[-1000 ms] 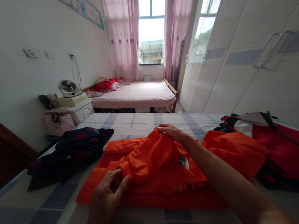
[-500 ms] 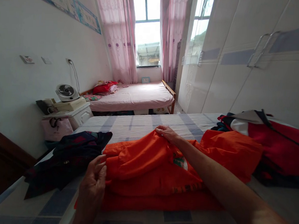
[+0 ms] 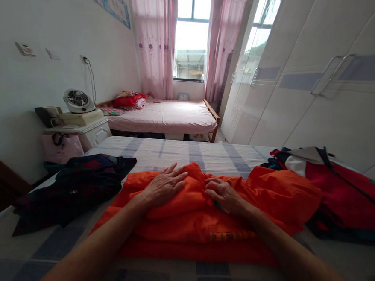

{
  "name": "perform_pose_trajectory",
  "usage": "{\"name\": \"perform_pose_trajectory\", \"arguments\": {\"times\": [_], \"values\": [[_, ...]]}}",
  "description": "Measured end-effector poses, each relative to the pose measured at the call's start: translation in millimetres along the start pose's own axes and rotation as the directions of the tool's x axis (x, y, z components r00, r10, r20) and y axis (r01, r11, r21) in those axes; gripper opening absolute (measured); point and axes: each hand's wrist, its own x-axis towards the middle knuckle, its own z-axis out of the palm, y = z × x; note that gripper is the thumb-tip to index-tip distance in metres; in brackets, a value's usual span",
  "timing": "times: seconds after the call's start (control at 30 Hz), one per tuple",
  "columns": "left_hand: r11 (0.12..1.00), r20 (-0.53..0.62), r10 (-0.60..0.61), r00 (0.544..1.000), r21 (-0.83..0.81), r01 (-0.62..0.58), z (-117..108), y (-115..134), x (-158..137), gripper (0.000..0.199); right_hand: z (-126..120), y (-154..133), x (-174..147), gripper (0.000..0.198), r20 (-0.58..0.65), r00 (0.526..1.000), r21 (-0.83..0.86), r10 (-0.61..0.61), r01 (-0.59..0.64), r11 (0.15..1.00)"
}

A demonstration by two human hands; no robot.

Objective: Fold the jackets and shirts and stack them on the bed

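An orange garment (image 3: 175, 225) with dark lettering near its lower edge lies in folded layers across the checked bed sheet. My left hand (image 3: 165, 184) rests flat on its upper left part, fingers stretched out and spread. On the garment's upper middle lies my right hand (image 3: 224, 194), fingers slightly bent and apart, pressing on the cloth. Its palm hides most of the printed patch beneath. To the right, a bulging part of the orange cloth extends towards the red clothes. Neither hand lifts any fabric.
Dark patterned clothing (image 3: 75, 188) lies on the left of the bed sheet (image 3: 174, 150). Red, white and dark clothes (image 3: 341, 190) are heaped at the right. Beyond stand a pink-covered bed (image 3: 173, 116), a cabinet with a small fan (image 3: 77, 100), and a white wardrobe (image 3: 320, 115).
Both hands have let go of the pinched orange cloth. My left hand moved up and right onto it and flattened; my right hand lowered onto the fabric. The raised fold now lies down.
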Motion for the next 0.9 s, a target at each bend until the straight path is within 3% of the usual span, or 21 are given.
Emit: {"name": "perform_pose_trajectory", "arguments": {"times": [0.13, 0.23, 0.3, 0.37, 0.43, 0.53, 0.6, 0.67, 0.73, 0.8, 0.9], "values": [[0.988, 0.049, -0.146, 0.988, 0.057, 0.143, 36, -25, 7, 0.049, 2, 7, -15, 0.026, 0.074, 0.997, -0.043, -0.017, 0.02, 0.999], [0.981, 0.042, -0.175, 0.984, 0.087, 0.171, 27, -30, 6, 0.049, -16, 6, -24, 0.023, 0.008, 0.999, -0.159, 0.044, -0.042, 0.986], [0.977, 0.016, -0.189, 0.982, 0.105, 0.186, 10, -22, 6, 0.049, -38, 5, -38, 0.022, -0.17, 0.981, -0.311, 0.096, -0.145, 0.939], [0.982, -0.039, -0.151, 0.988, 0.111, 0.154, -7, -6, 3, 0.049, -64, 7, -59, 0.025, -0.388, 0.916, -0.475, 0.106, -0.296, 0.829], [0.993, -0.091, -0.061, 0.994, 0.091, 0.069, -16, 14, -1, 0.049, -89, 12, -84, 0.032, -0.544, 0.831, -0.588, 0.116, -0.476, 0.653], [0.997, -0.082, 0.054, 0.995, 0.052, -0.05, -8, 40, -8, 0.048, -114, 24, -117, 0.047, -0.66, 0.71, -0.598, 0.245, -0.694, 0.4], [0.996, -0.024, 0.071, 0.997, 0.047, -0.07, 10, 48, -11, 0.049, -121, 32, -131, 0.058, -0.678, 0.622, -0.525, 0.392, -0.783, 0.334], [0.997, 0.037, 0.055, 0.998, 0.047, -0.057, 31, 50, -14, 0.051, -122, 38, -139, 0.056, -0.626, 0.553, -0.434, 0.549, -0.833, 0.344], [0.998, 0.068, 0.036, 0.997, 0.049, -0.04, 48, 46, -15, 0.053, -123, 39, -144, 0.045, -0.585, 0.509, -0.322, 0.632, -0.86, 0.395], [0.998, 0.065, 0.03, 0.997, 0.057, -0.034, 58, 43, -16, 0.053, -127, 32, -147, 0.036, -0.66, 0.445, -0.156, 0.606, -0.869, 0.469], [0.997, 0.045, 0.034, 0.998, 0.064, -0.037, 59, 42, -17, 0.053, -136, 6, -148, 0.034, -0.854, 0.251, 0.109, 0.456, -0.769, 0.629]]}}
